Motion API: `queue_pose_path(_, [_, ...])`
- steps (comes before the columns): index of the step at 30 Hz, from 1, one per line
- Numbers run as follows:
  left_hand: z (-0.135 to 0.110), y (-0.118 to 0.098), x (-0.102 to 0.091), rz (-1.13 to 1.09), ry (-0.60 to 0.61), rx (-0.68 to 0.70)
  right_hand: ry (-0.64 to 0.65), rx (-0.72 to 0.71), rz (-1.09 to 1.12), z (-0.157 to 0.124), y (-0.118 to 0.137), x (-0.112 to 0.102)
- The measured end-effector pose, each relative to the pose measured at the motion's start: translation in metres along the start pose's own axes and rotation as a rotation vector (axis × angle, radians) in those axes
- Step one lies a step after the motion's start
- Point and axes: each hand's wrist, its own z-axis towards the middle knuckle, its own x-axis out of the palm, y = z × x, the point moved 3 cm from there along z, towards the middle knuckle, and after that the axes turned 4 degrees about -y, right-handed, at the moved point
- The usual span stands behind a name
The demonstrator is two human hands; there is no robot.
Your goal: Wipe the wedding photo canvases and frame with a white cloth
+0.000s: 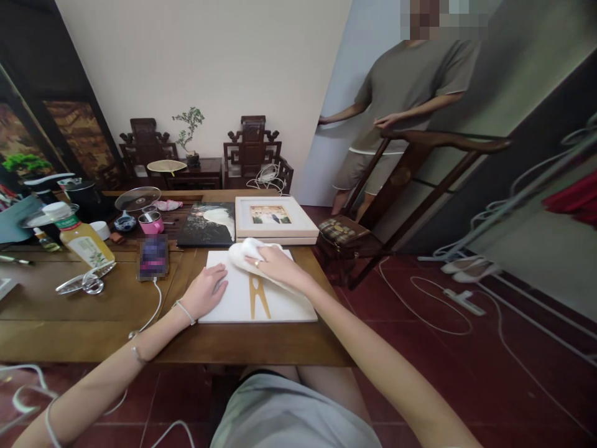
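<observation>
A flat white board (231, 310) lies on the wooden table in front of me, with a tan, A-shaped piece (255, 295) on its face. My left hand (208, 291) rests on the board's left edge, its fingers stretched out and holding nothing. In my right hand (274, 264) is a bunched white cloth (241, 252), pressed on the upper part of the board. Part of the cloth trails under my right wrist, and the fingertips are partly hidden in it.
Behind the board are a white-framed picture (303, 221) and a dark photo panel (205, 224). A phone (153, 256) on a cable, a pink mug (152, 222) and a juice bottle (84, 239) stand left. Another person (410, 87) stands behind a wooden chair (405, 168).
</observation>
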Motion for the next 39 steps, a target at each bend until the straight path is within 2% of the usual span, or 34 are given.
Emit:
queue_pose_path(5, [-0.003,0.004,0.012,0.025,0.071,-0.040,-0.069,0.087,-0.021,-0.037,-0.043,-0.005])
queue_pose_path(8, [-0.003,0.010,0.018,0.000,0.088,-0.075,-0.066,0.053,-0.080,-0.057,-0.053,-0.002])
queue_pose_path(11, [-0.002,0.014,0.021,-0.017,0.073,-0.078,-0.019,0.014,-0.112,-0.090,-0.045,-0.004])
queue_pose_path(15, [-0.002,0.014,0.022,-0.019,0.061,-0.062,0.167,-0.040,-0.046,-0.143,-0.018,-0.015])
queue_pose_path(18, [-0.001,0.013,0.022,-0.011,0.062,-0.058,0.246,-0.053,-0.036,-0.165,-0.005,-0.023])
queue_pose_path(20, [-0.001,0.013,0.021,-0.006,0.068,-0.061,0.240,-0.055,-0.042,-0.162,-0.006,-0.025])
queue_pose_path(22, [-0.001,0.014,0.021,-0.004,0.074,-0.062,0.204,-0.045,-0.050,-0.148,-0.014,-0.024])
queue_pose_path(26, [-0.002,0.015,0.021,-0.007,0.073,-0.053,0.101,-0.048,-0.072,-0.097,-0.039,-0.015])
queue_pose_path(29, [-0.002,0.016,0.022,-0.007,0.075,-0.048,-0.012,-0.125,-0.038,-0.061,-0.053,-0.007])
queue_pose_path(31, [-0.002,0.017,0.022,-0.008,0.075,-0.048,-0.066,-0.182,-0.016,-0.047,-0.057,-0.001])
queue_pose_path(35, [-0.002,0.016,0.021,-0.011,0.073,-0.054,-0.042,-0.240,-0.048,-0.049,-0.055,0.005])
queue_pose_path(39, [-0.002,0.013,0.020,-0.013,0.085,-0.063,0.042,-0.223,-0.069,-0.087,-0.039,-0.003])
